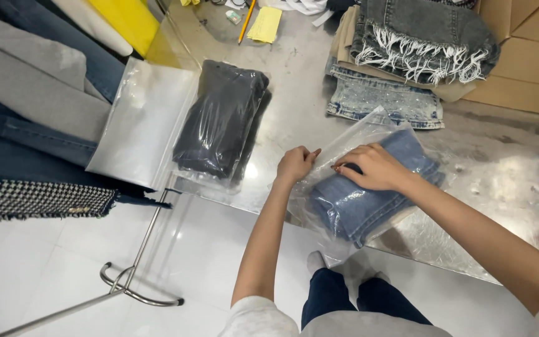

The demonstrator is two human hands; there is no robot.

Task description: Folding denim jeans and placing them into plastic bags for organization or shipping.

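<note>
Folded blue jeans in a clear plastic bag (369, 200) lie at the near edge of a shiny metal table (294, 106). My left hand (296, 164) pinches the bag's open end at its left corner. My right hand (374, 167) presses flat on top of the bagged jeans, fingers over the flap. A second bag holding folded black jeans (223, 118) lies to the left, apart from both hands.
A stack of empty clear bags (141, 122) lies left of the black jeans. Folded denim pieces, one frayed (419, 37), are piled at the back by cardboard boxes (528, 56). Yellow notes and a pencil (263, 24) sit far back. Garments hang on a rack at left (26, 125).
</note>
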